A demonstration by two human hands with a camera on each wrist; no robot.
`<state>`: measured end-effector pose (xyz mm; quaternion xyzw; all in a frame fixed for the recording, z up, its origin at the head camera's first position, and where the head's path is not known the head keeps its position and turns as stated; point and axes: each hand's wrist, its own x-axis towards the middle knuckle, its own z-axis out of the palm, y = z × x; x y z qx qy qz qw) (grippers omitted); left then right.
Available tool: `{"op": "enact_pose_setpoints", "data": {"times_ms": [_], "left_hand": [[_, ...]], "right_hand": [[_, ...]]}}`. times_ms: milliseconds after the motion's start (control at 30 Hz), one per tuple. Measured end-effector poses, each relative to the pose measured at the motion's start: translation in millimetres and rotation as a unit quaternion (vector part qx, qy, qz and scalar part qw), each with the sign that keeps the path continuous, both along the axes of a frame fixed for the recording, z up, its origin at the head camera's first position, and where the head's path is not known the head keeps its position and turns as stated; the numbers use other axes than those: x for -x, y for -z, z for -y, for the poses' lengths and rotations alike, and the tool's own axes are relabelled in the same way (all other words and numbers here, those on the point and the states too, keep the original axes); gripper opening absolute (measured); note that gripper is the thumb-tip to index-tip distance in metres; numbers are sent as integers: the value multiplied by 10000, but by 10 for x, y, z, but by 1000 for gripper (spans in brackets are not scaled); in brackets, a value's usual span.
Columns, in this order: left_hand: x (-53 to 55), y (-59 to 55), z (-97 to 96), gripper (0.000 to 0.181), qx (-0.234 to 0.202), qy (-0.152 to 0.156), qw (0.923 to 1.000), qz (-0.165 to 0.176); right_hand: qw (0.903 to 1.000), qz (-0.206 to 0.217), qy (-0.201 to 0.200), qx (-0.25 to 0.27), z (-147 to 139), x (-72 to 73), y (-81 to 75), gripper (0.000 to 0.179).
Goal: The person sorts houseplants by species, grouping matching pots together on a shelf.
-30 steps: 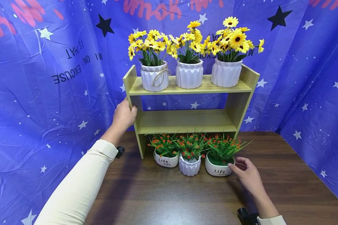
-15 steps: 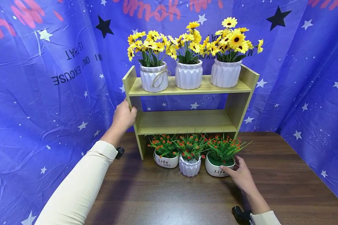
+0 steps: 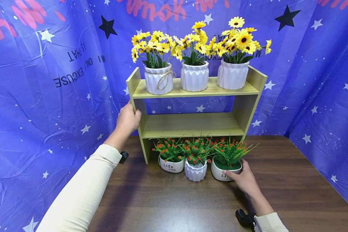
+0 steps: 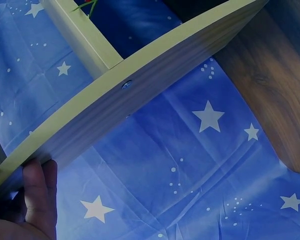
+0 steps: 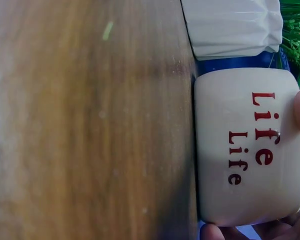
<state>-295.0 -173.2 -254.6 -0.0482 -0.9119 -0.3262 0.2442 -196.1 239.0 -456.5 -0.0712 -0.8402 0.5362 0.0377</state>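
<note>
My left hand [image 3: 127,120] grips the left side panel of a light wooden shelf [image 3: 191,125]; the left wrist view shows fingers [image 4: 37,192] against the panel's outer face. At the right end of the bottom row, my right hand [image 3: 247,181] holds an oval white flowerpot [image 5: 240,150] lettered "Life", planted with green grass and small red flowers [image 3: 230,151]. Its thumb lies over the front rim, and the other fingers wrap the right side. Left of that pot stand a fluted white flowerpot [image 3: 195,172] and another oval "Life" flowerpot [image 3: 171,166], both with red flowers.
Three white pots of yellow flowers, left [image 3: 159,80], middle [image 3: 195,77] and right [image 3: 233,75], stand on the shelf's top board. The shelf stands on a dark wooden table [image 3: 162,206]. A blue star-printed cloth [image 3: 46,112] hangs behind and at both sides.
My right hand has moved left and closed in on the right "Life" flowerpot, its thumb sliding along the front rim. The left hand and the shelf have stayed in place.
</note>
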Motion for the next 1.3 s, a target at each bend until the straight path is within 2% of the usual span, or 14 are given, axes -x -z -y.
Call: {"op": "enact_pose_setpoints", "data": {"times_ms": [300, 500, 667, 833, 1133, 1300], "left_hand": [[-15, -20, -8, 27, -23, -27, 9999, 119], [-14, -12, -6, 27, 7, 1, 10000, 80], [-1, -13, -1, 24, 10, 17, 10000, -29], [-8, -6, 6, 25, 19, 11, 10000, 37], [-12, -9, 10, 25, 16, 2, 10000, 28], [-9, -6, 2, 25, 49, 9, 10000, 35]], "right_hand": [[9997, -92, 192, -98, -24, -38, -6, 100], [9993, -126, 354, -59, -81, -120, -54, 100], [9988, -188, 450, -49, -101, -206, -175, 97], [9981, -351, 507, -10, -102, -276, -312, 94], [9916, -1190, 451, 250, -96, -325, -548, 82], [9878, -1468, 498, 110, -114, -347, -747, 80]]}}
